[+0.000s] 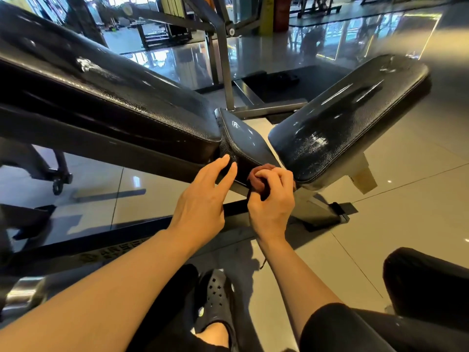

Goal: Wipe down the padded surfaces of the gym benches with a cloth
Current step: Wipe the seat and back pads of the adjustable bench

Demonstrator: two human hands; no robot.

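The right hand's [272,199] fingers are curled tight around a bunched reddish-brown cloth [258,177], pressing it against the near edge of the small middle pad [243,138]. Just beside it, the left hand [205,196] lies with fingers straight and slightly spread, their tips touching the pad's black side. That pad sits between the long backrest pad [106,97] on the left and the seat pad [350,115] on the right (its surface gleams in streaks). Below runs the dark steel frame [127,240], then a glossy tiled floor [380,224] and a black perforated clog [218,298].
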